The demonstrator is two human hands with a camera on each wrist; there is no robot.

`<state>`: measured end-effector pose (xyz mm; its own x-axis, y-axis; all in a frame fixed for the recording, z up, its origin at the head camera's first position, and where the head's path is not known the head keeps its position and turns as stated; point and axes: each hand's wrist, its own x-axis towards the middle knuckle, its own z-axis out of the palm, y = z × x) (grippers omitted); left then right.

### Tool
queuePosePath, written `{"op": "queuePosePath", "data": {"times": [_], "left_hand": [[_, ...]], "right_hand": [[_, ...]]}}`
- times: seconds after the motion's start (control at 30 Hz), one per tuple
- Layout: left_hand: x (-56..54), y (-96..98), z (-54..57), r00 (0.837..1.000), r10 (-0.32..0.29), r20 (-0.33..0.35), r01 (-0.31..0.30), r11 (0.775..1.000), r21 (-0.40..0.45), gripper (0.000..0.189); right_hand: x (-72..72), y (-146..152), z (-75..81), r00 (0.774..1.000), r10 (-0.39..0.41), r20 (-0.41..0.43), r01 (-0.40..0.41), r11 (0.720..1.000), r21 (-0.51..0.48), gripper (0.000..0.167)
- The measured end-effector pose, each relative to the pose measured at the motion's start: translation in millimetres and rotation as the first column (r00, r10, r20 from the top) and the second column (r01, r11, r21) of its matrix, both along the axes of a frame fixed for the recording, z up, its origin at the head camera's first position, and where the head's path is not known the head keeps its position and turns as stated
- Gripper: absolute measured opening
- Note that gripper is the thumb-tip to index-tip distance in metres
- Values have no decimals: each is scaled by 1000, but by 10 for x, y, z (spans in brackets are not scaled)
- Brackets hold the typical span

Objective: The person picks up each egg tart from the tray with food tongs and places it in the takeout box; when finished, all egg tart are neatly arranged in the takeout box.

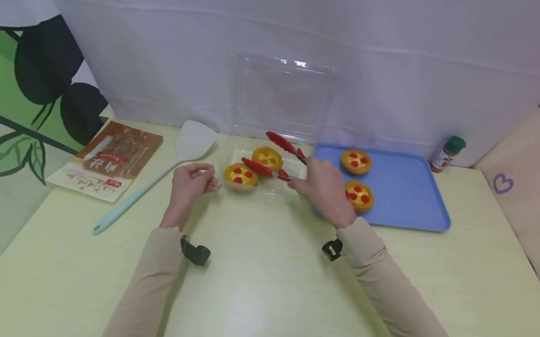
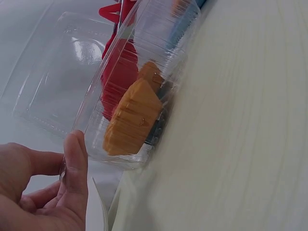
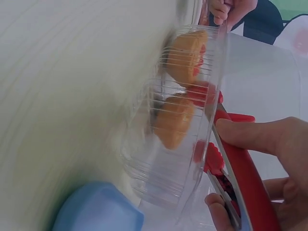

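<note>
My left hand pinches the left rim of a clear plastic container, thumb and fingers meeting at the edge. Its hinged lid stands raised at the back. Inside lie two toy egg tarts: one with red pieces at the front left, and a plain yellow-topped one behind it. My right hand grips red-tipped tongs over the container. The tong arms are spread, one red tip between the tarts and the other behind the yellow-topped one.
On the right a blue tray bears two more tarts, with a green-capped seasoning bottle at its far corner. To the left lie a spatula and a brown-and-white food packet. A pale curtain hangs behind the table.
</note>
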<state>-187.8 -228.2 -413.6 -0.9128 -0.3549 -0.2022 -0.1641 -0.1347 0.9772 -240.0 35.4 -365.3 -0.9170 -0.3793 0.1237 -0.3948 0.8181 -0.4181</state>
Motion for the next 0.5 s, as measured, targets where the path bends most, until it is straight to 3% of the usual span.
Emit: {"op": "queuePosePath", "data": {"times": [0.1,0.27,0.5], "left_hand": [[0,9,12,1000,3,11,-3,1000,-2,35],[11,13,25,1000,3,29,-3,1000,-10,35],[5,5,15,1000,1,26,0,1000,-22,35]], "right_hand": [[7,11,14,1000,1,-9,-1,1000,-9,39],[-4,70,21,1000,-5,10,5,999,-39,50],[-16,249,92,986,20,167,7,987,-160,46]]}}
